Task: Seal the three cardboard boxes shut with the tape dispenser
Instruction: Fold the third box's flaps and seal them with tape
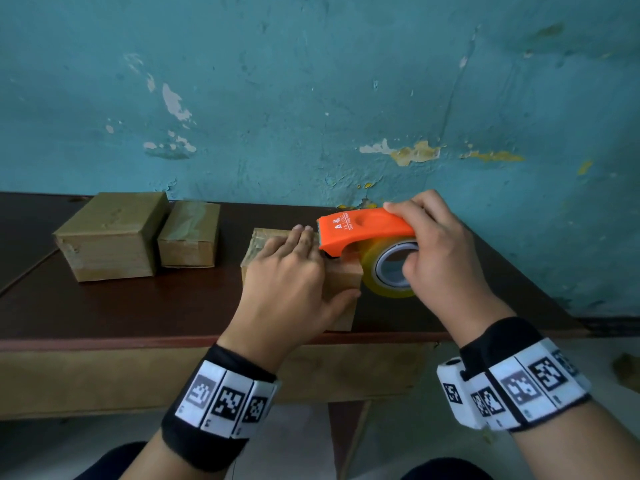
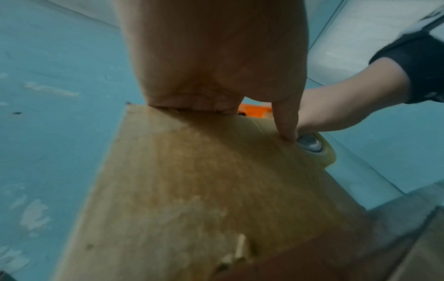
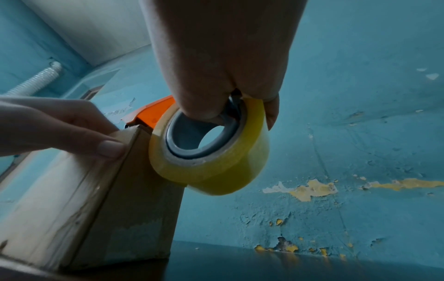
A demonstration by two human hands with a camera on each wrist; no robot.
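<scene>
A small cardboard box (image 1: 342, 274) (image 2: 192, 190) (image 3: 96, 199) stands near the table's front edge. My left hand (image 1: 291, 271) (image 2: 216, 57) lies flat on its top, fingers straight, thumb (image 3: 79, 131) pressed against its near right edge. My right hand (image 1: 440, 251) (image 3: 216, 57) grips the orange tape dispenser (image 1: 363, 230) (image 2: 254, 112) (image 3: 153, 112), with fingers through the core of its yellowish tape roll (image 1: 370, 270) (image 2: 324, 152) (image 3: 216, 167). The dispenser's front end rests on the box's top right edge, right beside my left fingers. The roll hangs past the box's right side.
Two more cardboard boxes stand at the back left of the dark brown table (image 1: 138, 306): a large one (image 1: 110, 233) and a smaller one (image 1: 190, 233) touching its right side, with tape on top. A peeling blue wall (image 1: 311, 98) rises directly behind the table.
</scene>
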